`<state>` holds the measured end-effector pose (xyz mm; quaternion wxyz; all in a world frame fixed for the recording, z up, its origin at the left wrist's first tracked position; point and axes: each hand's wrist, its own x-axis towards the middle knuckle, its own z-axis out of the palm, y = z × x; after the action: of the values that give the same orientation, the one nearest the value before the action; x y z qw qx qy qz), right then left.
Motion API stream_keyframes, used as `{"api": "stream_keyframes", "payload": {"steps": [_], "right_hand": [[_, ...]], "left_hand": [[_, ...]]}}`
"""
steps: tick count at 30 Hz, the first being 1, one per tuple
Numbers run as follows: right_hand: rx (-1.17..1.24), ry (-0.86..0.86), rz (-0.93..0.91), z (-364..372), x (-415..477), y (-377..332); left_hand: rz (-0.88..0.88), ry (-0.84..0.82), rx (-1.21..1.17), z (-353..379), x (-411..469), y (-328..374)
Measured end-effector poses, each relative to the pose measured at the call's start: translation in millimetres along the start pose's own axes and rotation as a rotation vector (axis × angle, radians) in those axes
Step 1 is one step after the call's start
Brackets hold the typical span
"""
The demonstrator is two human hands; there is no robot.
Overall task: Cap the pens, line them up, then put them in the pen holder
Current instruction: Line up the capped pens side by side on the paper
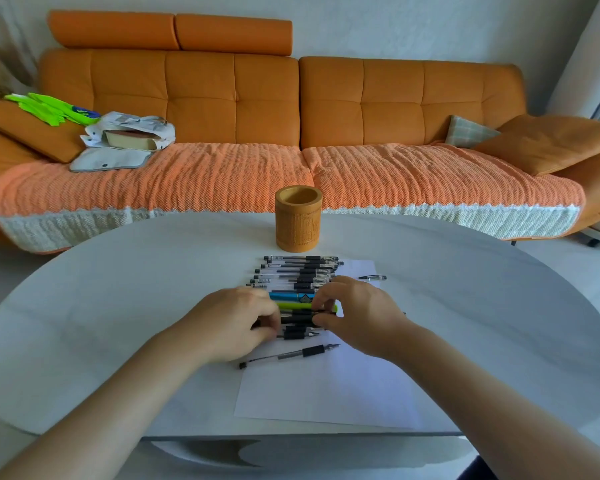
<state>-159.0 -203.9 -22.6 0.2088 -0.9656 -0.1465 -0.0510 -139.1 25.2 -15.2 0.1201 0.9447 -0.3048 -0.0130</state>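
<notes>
A row of pens (297, 277) lies side by side on a white sheet (326, 389) at the middle of the surface (118, 306), most seemingly capped. Both hands pinch a dark pen (297, 319) at the row's 6 o'clock end, left hand (238, 322) and right hand (355, 311) closed on its ends, probably capping it. One uncapped pen (288, 355) waits at 6 o'clock, a loose cap (373, 277) at 3 o'clock. The pen holder (298, 219) at 12 o'clock looks empty, so filling it remains.
</notes>
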Motion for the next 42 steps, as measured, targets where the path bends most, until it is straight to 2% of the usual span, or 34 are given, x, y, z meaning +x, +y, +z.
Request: {"api": "stream_keyframes", "payload": {"steps": [2,4,8,14,19,22,26,32,37,42], "right_hand": [[0.014,-0.009,-0.073,-1,-2,-1],[0.013,-0.054,-0.138,-2,-5,-2],[0.004,-0.108,-0.142,-1,-7,1],[0.137,-0.061,-0.025,-8,-7,11],[-0.027,0.048,0.097,-30,-9,40],[-0.150,-0.006,0.138,-44,-16,57],[-0.184,-0.089,0.178,-51,-25,65],[-0.222,-0.097,0.209,-40,-23,71],[-0.193,-0.056,0.153,-37,-19,67],[0.055,0.012,0.127,-36,-13,54]], "left_hand": [[0.030,0.019,0.002,-2,-2,5],[0.039,-0.029,-0.008,-2,-4,12],[0.026,-0.091,0.043,3,-2,14],[0.044,-0.091,-0.012,1,4,15],[0.031,-0.020,-0.174,-3,14,23],[0.023,-0.032,-0.220,1,21,28],[-0.017,-0.029,-0.226,3,28,32],[-0.040,0.038,-0.263,5,35,36],[-0.048,0.096,-0.254,5,37,35],[-0.059,0.143,-0.253,0,34,28]]}}
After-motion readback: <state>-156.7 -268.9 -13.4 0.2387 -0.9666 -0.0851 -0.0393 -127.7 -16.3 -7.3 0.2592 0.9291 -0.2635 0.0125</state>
